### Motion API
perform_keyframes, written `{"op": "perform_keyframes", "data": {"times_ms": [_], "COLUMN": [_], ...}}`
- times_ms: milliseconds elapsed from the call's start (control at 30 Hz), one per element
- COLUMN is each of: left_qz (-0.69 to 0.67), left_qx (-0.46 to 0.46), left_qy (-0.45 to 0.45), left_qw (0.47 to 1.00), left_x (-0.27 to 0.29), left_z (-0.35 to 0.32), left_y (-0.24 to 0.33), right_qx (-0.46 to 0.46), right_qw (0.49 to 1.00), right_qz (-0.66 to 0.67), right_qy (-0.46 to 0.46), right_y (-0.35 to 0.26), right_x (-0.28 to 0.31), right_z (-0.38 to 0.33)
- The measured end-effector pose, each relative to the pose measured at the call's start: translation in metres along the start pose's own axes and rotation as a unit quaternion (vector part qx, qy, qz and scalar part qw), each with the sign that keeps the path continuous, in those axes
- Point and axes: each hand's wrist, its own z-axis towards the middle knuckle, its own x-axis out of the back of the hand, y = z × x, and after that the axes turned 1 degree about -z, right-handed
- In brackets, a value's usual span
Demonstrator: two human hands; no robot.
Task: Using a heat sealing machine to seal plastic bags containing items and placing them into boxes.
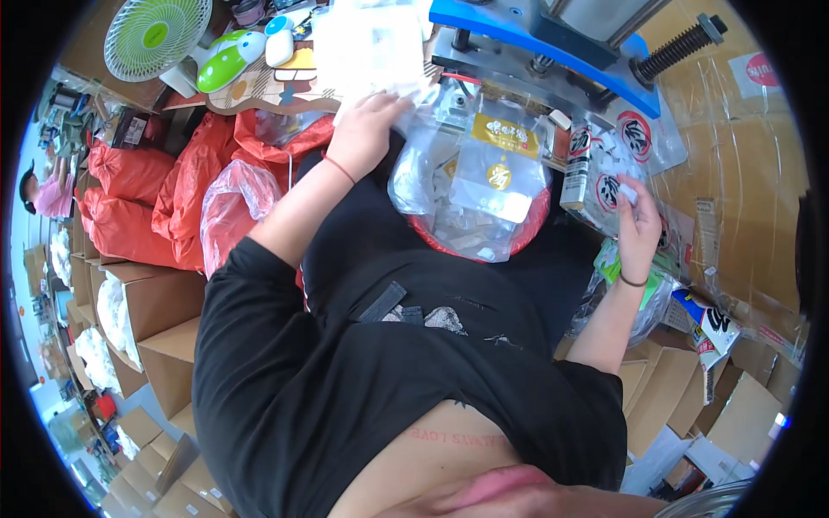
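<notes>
My left hand (370, 131) is at the edge of a stack of white and clear plastic sheets (367, 47). Its bent fingers close on a clear plastic bag (418, 97). Between thumb and fingertips, my right hand (639, 224) pinches a small white piece (627, 194). Beside that hand is a printed clear bag (598, 186) full of small white pieces. A red basin (535, 226), lined with clear plastic, stands in front of me. Lying over it is a clear pouch (492, 168) with a gold printed label.
A blue-edged metal press (553, 39) with rods and a spring stands beyond the basin. Left are red plastic bags (129, 220) and a green fan (157, 36). Cardboard boxes (168, 363) are stacked on both sides. A person (53, 190) is far left.
</notes>
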Motion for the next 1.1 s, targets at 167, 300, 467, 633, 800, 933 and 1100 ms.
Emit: {"op": "perform_keyframes", "data": {"times_ms": [167, 300, 467, 633, 800, 933, 1100], "left_qz": [-0.583, -0.552, -0.589, -0.573, -0.705, -0.785, -0.813], "left_qx": [0.296, 0.222, 0.186, 0.191, 0.197, 0.257, 0.249], "left_qy": [0.021, -0.105, -0.157, -0.209, -0.265, -0.328, -0.352], "left_qw": [0.756, 0.797, 0.771, 0.769, 0.628, 0.459, 0.392], "left_x": [0.01, 0.021, 0.015, 0.022, 0.015, 0.012, 0.011], "left_z": [-0.003, 0.008, 0.011, 0.015, 0.014, 0.012, 0.013], "left_y": [0.042, 0.083, 0.109, 0.122, 0.135, 0.15, 0.15], "right_qx": [0.063, 0.13, 0.214, 0.157, 0.153, 0.168, 0.17], "right_qw": [0.994, 0.979, 0.974, 0.984, 0.982, 0.95, 0.964], "right_qz": [0.089, -0.06, -0.013, 0.053, -0.048, -0.112, -0.113], "right_qy": [-0.003, -0.142, -0.068, -0.063, -0.1, -0.238, -0.169], "right_y": [-0.02, -0.079, -0.092, -0.091, -0.092, -0.086, -0.06], "right_x": [-0.035, -0.067, -0.067, -0.067, -0.081, -0.052, -0.038], "right_z": [0.0, 0.005, 0.024, 0.021, 0.025, 0.033, 0.043]}}
